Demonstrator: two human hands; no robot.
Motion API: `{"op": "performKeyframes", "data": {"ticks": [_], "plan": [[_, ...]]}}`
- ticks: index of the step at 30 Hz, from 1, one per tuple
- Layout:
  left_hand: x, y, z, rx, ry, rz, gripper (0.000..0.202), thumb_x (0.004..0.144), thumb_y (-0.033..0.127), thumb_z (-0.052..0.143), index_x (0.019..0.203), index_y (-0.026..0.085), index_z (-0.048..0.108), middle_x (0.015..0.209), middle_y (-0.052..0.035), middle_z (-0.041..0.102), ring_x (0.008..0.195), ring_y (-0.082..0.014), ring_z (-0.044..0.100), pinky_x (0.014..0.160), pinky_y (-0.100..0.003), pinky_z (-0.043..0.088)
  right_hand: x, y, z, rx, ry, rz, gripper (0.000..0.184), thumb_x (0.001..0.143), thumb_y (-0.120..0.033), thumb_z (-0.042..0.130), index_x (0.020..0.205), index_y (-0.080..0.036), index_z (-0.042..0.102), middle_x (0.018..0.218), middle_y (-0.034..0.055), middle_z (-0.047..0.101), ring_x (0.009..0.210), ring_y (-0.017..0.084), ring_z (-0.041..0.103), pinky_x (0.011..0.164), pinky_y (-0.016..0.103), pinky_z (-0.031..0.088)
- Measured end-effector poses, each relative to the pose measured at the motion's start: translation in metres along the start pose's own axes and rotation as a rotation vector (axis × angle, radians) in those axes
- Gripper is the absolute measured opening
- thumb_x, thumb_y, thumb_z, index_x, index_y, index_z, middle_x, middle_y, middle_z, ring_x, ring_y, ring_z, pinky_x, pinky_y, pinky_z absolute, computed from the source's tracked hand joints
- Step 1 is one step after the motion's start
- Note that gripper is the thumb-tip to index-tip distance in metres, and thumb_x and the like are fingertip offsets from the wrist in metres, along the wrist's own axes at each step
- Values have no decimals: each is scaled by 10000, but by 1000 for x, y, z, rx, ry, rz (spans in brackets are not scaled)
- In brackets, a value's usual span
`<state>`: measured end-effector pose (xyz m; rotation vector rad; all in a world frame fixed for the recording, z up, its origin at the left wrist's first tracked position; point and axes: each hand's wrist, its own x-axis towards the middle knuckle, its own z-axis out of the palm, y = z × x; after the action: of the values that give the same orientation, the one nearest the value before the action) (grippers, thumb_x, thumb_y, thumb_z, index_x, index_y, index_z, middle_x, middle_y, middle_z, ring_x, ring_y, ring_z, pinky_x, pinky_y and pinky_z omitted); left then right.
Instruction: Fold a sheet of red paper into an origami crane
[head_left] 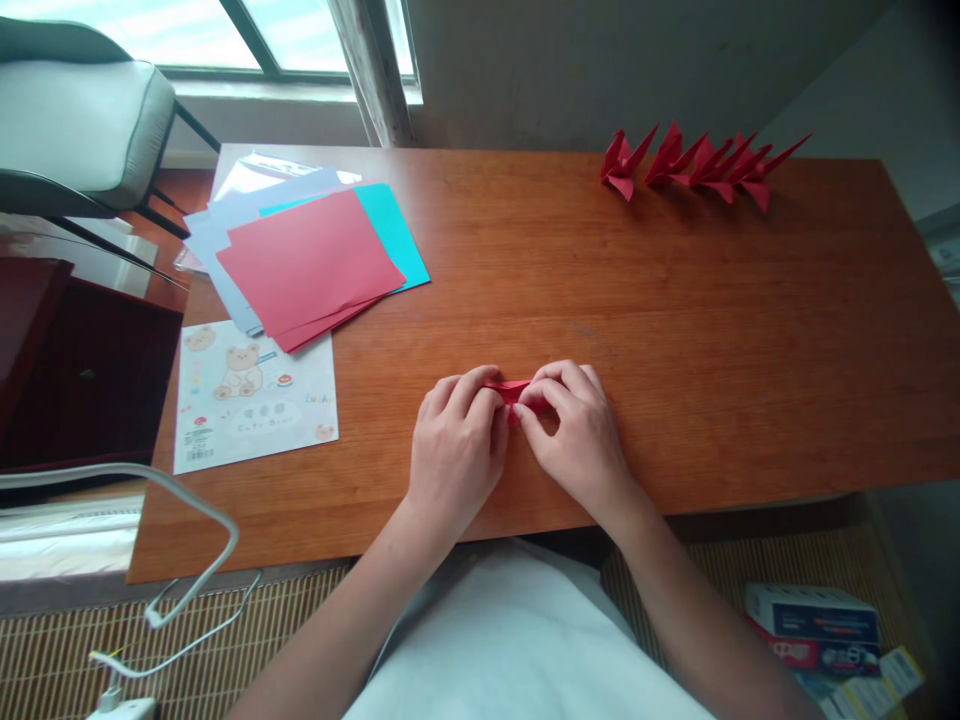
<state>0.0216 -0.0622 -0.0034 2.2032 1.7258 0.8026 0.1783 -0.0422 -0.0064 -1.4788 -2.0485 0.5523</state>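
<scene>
Between my hands, near the front edge of the wooden table, is a small folded piece of red paper. My left hand closes its fingers on the paper's left side. At the other side, my right hand pinches the paper between thumb and forefinger. Much of the paper is hidden behind the fingers, so its full shape does not show. Several folded red paper cranes stand in a row at the table's far right.
Red sheets overlap a turquoise sheet and pale lilac sheets at the back left. A bear-printed card lies in front of them. A white cable loops by the left corner. Boxes sit below the table at right.
</scene>
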Motion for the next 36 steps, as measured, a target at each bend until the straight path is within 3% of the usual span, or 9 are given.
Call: {"op": "performKeyframes", "data": {"ticks": [7, 13, 22, 30, 36], "plan": [[0, -5, -3, -28, -21, 23, 90, 937, 162, 564, 900, 194, 639, 1233, -93, 689, 1065, -258, 619, 940, -437, 531, 0, 3, -6, 42, -3, -40, 93, 888, -169, 677, 816, -224, 656, 1003, 79, 629, 962, 251, 549, 878, 430, 511], [-6, -20, -13, -13, -76, 155, 124, 957, 170, 562, 970, 205, 680, 1299, -83, 677, 1132, -250, 624, 967, -427, 530, -4, 20, -16, 61, -80, -213, 121, 922, -160, 645, 939, -258, 713, 1081, 65, 664, 1033, 244, 552, 918, 432, 520], [-3, -31, -23, 178, -89, 346, 136, 957, 173, 588, 1020, 227, 696, 1311, -66, 677, 1184, -275, 595, 953, -430, 502, -1, 30, -23, -111, -115, -404, 185, 961, -164, 596, 975, -276, 743, 1043, 49, 712, 987, 236, 562, 863, 391, 514], [10, -34, -29, 328, -124, 593, 187, 981, 127, 516, 933, 189, 685, 966, -45, 725, 827, -207, 602, 756, -362, 462, 2, 33, -26, -261, -165, -566, 214, 999, -154, 521, 1008, -240, 717, 1026, 54, 713, 964, 226, 558, 834, 374, 488], [8, -33, -23, 327, -161, 565, 148, 969, 145, 521, 953, 187, 663, 919, -56, 676, 769, -199, 553, 731, -353, 427, 6, 26, -22, -268, -206, -537, 229, 1012, -198, 501, 908, -220, 704, 957, 54, 694, 870, 207, 550, 777, 351, 456]]}}
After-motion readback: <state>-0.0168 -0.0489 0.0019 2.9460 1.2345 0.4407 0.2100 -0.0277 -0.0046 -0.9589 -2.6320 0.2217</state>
